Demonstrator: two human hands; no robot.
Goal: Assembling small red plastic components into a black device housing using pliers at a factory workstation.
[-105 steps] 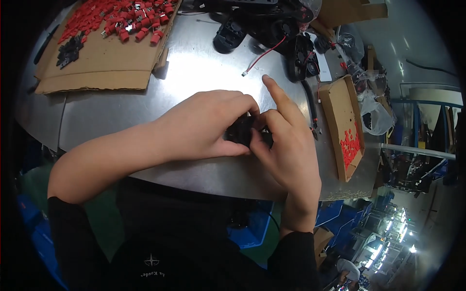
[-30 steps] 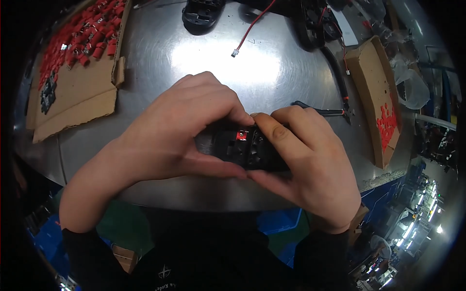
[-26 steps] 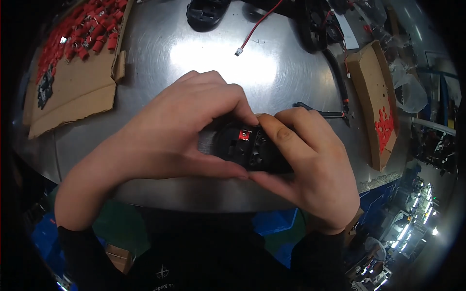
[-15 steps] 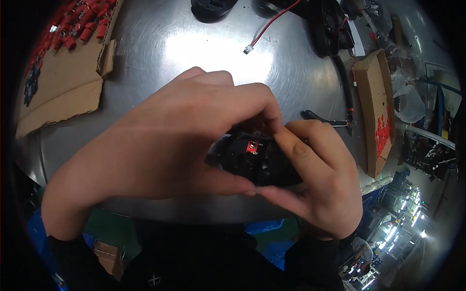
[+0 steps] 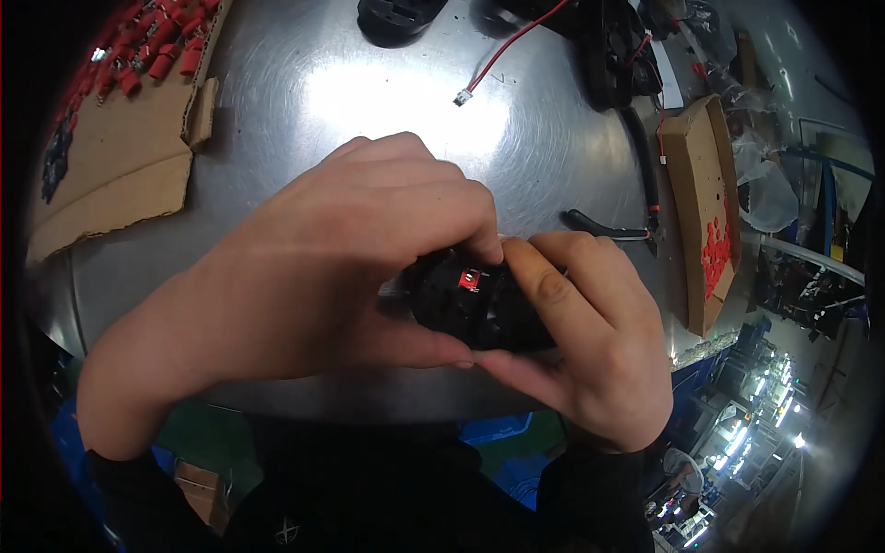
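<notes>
Between my two hands, close to the table's front edge, is a black plastic part [image 5: 444,302] with a small red piece [image 5: 469,278] set in its upper face. My left hand [image 5: 341,240] is curled round its left side, the index finger bent down onto the far edge and the thumb along the near edge. From the right, my right hand [image 5: 599,346] grips the same part, its index finger over the top and its thumb at the near side. Both thumb tips meet in front. The fingers cover much of the part's ends and underside.
Cardboard [image 5: 120,189] with many red cylindrical pieces [image 5: 159,60] lies at left. At the back are a black part [image 5: 398,20], a red wire [image 5: 505,51] with a white connector, and a black housing [image 5: 604,64]. Black-handled pliers [image 5: 608,228] lie near a cardboard box [image 5: 680,194] holding small red pieces.
My left index finger has bent lower onto the part's far edge. Both hands still hold the part. The whole view has shifted slightly.
</notes>
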